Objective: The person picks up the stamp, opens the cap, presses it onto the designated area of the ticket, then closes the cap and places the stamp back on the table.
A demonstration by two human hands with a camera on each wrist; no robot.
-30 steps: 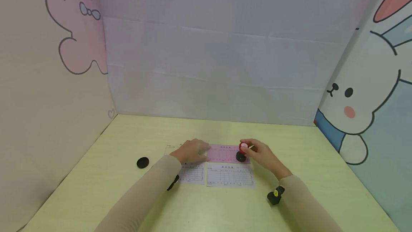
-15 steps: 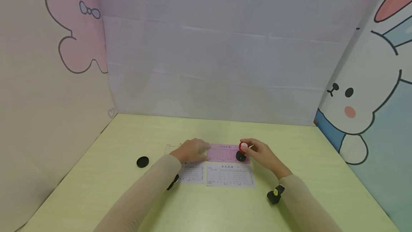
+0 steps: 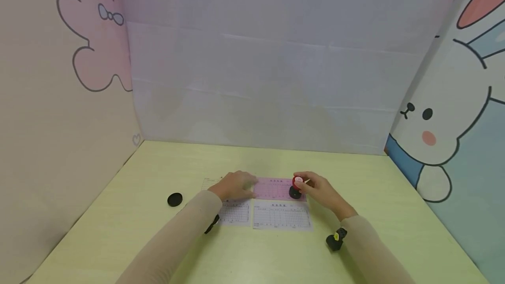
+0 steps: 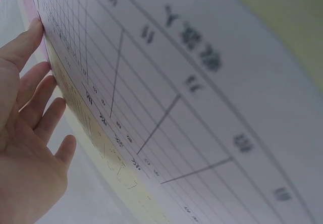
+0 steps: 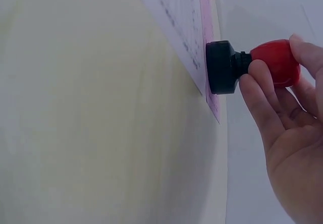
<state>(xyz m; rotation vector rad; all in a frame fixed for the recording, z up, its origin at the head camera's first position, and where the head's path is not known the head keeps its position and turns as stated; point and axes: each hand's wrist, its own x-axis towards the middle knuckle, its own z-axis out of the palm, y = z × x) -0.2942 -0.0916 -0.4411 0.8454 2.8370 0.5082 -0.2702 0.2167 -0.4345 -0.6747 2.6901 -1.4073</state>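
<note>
My right hand [image 3: 325, 192] holds a round stamp [image 5: 221, 67] by its red handle [image 5: 277, 62], thumb and fingers curled about it. The stamp's black base stands upright on the right part of a pink printed form [image 3: 272, 186]. My left hand [image 3: 233, 186] lies with fingers extended at the left edge of that pink form. In the left wrist view its fingertips touch the edges of the sheets. Beneath the left hand and forearm lie a pale yellow form [image 3: 209, 182], partly hidden, and a white form [image 3: 238, 213].
Another white form [image 3: 282, 215] lies in front of the pink one. A round black lid [image 3: 175, 199] rests on the table [image 3: 252, 257] at the left. Cloth walls with cartoon animals [image 3: 438, 130] enclose the table at the back and both sides.
</note>
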